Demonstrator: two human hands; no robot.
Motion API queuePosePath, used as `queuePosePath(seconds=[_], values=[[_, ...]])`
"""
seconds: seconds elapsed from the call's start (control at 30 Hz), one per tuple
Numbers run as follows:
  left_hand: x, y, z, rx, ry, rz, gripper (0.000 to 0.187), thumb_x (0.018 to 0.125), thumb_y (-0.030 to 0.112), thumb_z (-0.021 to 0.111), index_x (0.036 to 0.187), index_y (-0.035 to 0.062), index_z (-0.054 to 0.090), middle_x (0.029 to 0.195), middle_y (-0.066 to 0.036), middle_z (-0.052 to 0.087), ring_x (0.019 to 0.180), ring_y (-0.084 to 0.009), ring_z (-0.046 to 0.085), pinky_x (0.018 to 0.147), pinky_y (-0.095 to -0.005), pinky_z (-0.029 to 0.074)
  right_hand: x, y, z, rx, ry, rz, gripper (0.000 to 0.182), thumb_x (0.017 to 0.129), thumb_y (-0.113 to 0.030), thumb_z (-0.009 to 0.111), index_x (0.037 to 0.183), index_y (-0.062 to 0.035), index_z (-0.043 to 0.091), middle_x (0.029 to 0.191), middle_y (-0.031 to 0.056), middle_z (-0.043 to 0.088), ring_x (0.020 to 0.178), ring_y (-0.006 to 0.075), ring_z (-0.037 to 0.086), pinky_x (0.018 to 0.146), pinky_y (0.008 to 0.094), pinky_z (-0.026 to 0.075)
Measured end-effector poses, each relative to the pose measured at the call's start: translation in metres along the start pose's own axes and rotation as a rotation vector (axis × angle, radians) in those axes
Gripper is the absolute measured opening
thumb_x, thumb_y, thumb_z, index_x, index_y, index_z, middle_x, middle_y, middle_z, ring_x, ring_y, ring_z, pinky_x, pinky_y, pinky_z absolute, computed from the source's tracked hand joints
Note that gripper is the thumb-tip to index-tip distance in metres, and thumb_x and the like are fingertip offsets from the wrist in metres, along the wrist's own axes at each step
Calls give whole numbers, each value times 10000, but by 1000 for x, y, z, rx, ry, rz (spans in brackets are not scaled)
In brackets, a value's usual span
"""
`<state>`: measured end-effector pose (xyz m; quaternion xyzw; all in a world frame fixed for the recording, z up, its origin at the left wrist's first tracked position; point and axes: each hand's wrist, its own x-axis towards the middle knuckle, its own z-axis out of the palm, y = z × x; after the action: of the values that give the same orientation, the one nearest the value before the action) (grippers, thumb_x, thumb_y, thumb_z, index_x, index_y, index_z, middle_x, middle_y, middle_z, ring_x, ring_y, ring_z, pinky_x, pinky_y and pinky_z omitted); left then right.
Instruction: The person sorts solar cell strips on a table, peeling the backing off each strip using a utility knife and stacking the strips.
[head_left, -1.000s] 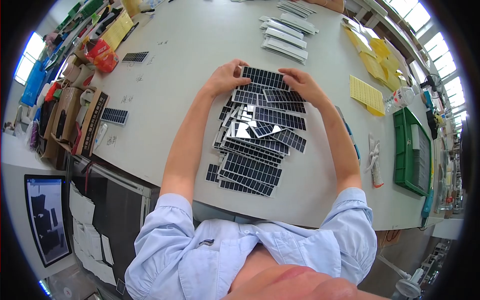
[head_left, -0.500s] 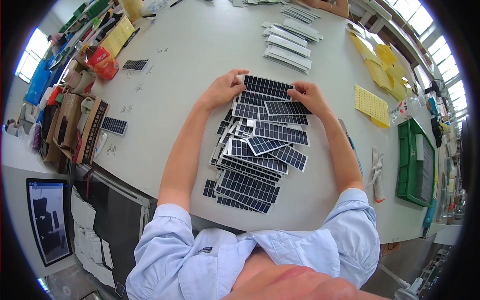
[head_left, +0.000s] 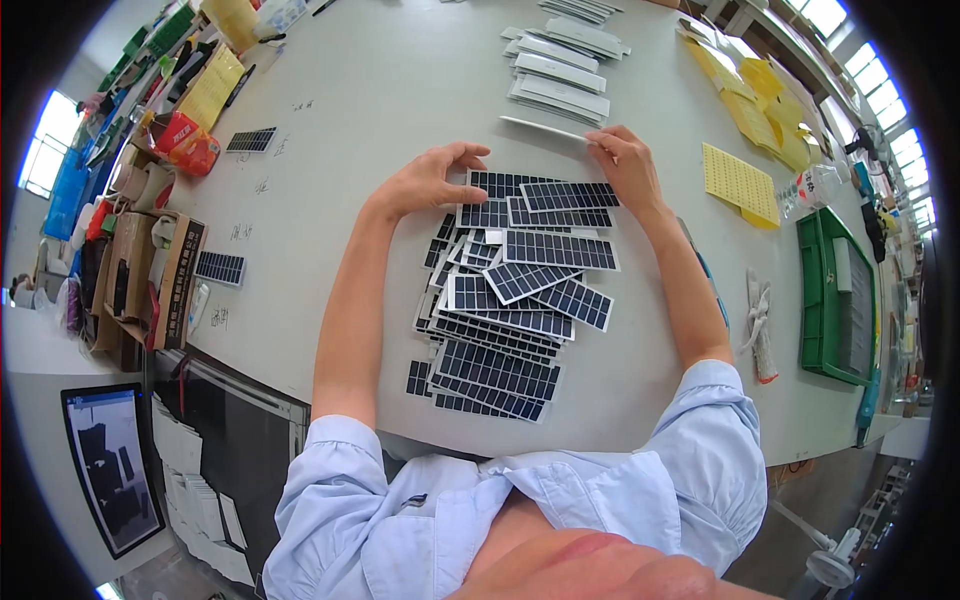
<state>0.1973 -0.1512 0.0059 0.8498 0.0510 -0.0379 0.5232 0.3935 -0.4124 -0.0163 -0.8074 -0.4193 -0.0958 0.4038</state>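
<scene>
A loose pile of small solar panels (head_left: pixel 500 360), dark cells with white borders, lies on the table in front of me. My right hand (head_left: pixel 626 170) pinches one end of a single solar panel (head_left: pixel 545 128), tilted so that mostly its thin pale edge shows, beyond the far end of the pile. My left hand (head_left: pixel 430 182) is open, thumb and fingers apart, at the far left corner of the pile; its thumb is close to the top panels. Farther off, white-backed flat pieces (head_left: pixel 558 85) lie in overlapping stacks.
On the left stand cardboard boxes (head_left: pixel 170 270), a red packet (head_left: pixel 185 142) and two single panels (head_left: pixel 220 267). To the right are yellow sheets (head_left: pixel 741 185), a plastic bottle (head_left: pixel 812 190), a green tray (head_left: pixel 812 300) and white gloves (head_left: pixel 760 325). A monitor (head_left: pixel 112 465) stands at lower left.
My right hand has lifted the far panel off the pile and tilted it up, away from me. My left hand has let go of its other end and opened.
</scene>
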Motion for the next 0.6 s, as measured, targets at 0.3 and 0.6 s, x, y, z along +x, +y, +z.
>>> queuePosePath(seconds=[0.3,0.6], values=[[1,12,23,461,75,41,784,742,599,715,1347,129,554,1431,-70,460,1393,-256,290,1127,-446,273,2,-15,-52,-155,-656,194,425,712,-155,824,1098,-91,659,1071,62,594,801,178,576,780,317,496],[10,1,27,448,183,90,676,773,549,712,1238,66,624,1411,-77,490,1363,-251,337,1112,-428,244,1,-28,-13,151,-584,254,346,723,-159,835,899,-67,552,745,-38,471,684,81,439,624,255,383]])
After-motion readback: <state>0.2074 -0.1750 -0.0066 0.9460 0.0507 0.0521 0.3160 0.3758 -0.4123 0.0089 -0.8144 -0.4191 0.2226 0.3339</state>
